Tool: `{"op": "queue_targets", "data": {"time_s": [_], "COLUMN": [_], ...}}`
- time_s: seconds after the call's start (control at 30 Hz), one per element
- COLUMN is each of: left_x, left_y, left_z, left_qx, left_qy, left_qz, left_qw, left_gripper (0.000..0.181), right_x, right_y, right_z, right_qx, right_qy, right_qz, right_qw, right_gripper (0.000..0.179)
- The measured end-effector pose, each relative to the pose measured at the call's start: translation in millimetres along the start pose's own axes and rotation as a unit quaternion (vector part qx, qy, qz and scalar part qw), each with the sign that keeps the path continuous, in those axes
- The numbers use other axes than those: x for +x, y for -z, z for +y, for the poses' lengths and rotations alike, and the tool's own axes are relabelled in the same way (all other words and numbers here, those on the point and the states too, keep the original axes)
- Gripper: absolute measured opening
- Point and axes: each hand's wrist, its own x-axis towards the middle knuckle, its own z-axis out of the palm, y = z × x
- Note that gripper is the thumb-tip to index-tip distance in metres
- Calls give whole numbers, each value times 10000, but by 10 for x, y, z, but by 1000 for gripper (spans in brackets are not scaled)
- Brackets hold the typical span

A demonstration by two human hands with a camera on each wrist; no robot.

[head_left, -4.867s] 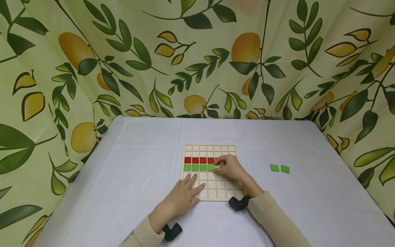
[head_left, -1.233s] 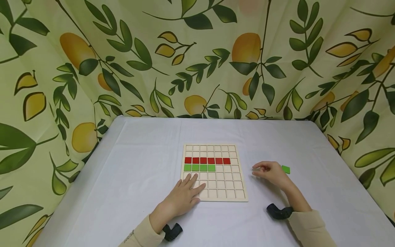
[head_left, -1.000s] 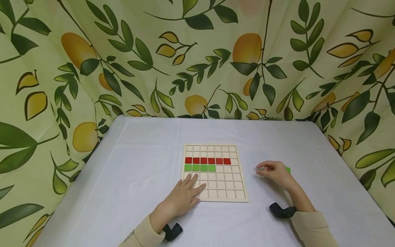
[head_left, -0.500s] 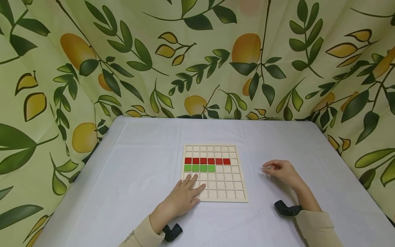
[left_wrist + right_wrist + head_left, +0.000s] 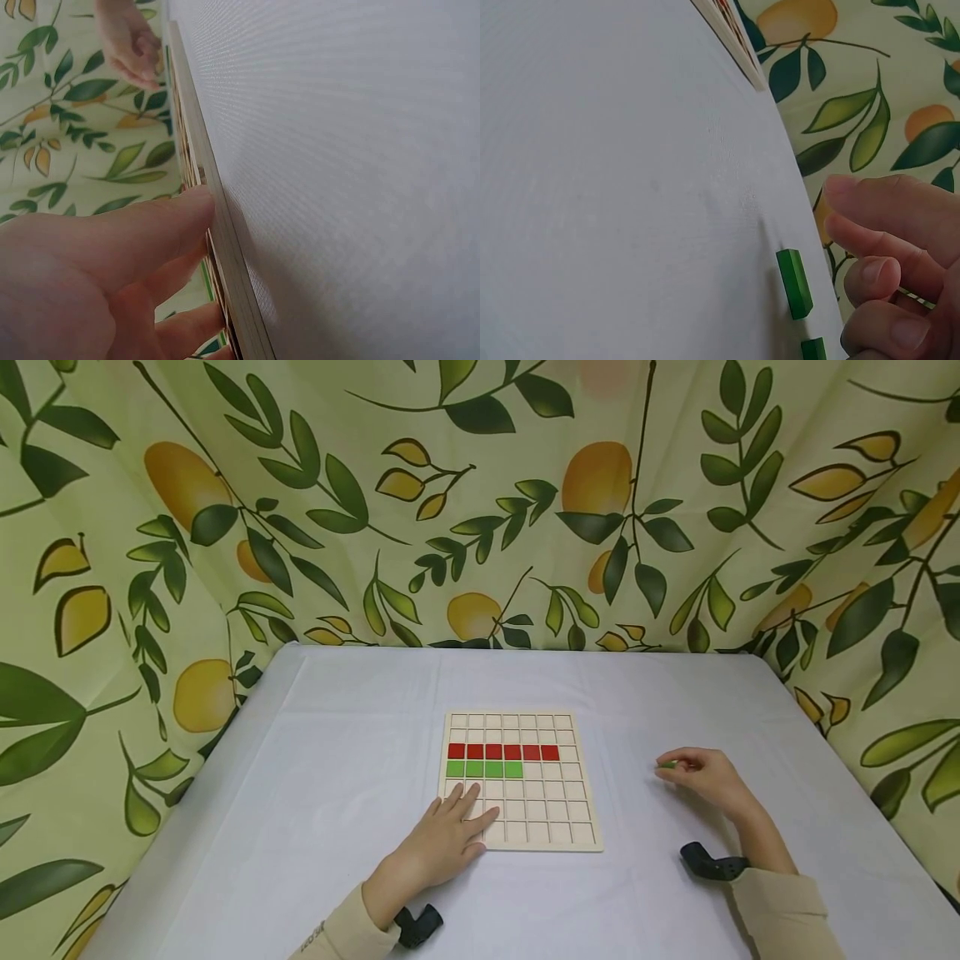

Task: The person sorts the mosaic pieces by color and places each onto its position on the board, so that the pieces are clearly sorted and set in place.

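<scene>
A square wooden grid board (image 5: 540,832) lies on the white-covered table. One row holds several red tiles (image 5: 493,752); the row nearer me holds several green tiles (image 5: 484,769) on its left side. My left hand (image 5: 438,843) rests with spread fingers on the board's near left corner. In the left wrist view the thumb (image 5: 180,214) lies against the board's edge (image 5: 225,232). Right of the board my right hand (image 5: 705,777) hovers, fingers loosely bent. A loose green tile (image 5: 794,283) and another green tile (image 5: 813,349) stay on the cloth, apart from the fingers.
White cloth (image 5: 337,735) covers the table. A leaf-and-fruit patterned curtain (image 5: 480,527) hangs behind and along both sides. Black wrist devices (image 5: 712,862) are worn on both arms.
Since the earliest frame the right hand has left the board, where a row of red tiles now shows uncovered. It has moved right, over the loose green tiles. The left hand stays put.
</scene>
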Motion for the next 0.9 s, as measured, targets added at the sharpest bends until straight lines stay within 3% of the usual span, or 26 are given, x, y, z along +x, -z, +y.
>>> {"op": "queue_targets", "data": {"time_s": [0.3, 0.9], "left_x": [5, -9], "left_y": [-11, -7], "left_z": [-8, -23], "left_qx": [-13, -69], "left_qy": [27, -107], "left_qz": [-21, 59], "left_qw": [10000, 9999], "left_gripper": [47, 48], "right_x": [-33, -78], "right_y": [91, 220], "right_z": [95, 282], "right_qx": [-129, -235], "right_qy": [79, -268], "right_qz": [128, 256], "right_qw": [9998, 9990], "right_gripper": [35, 43]}}
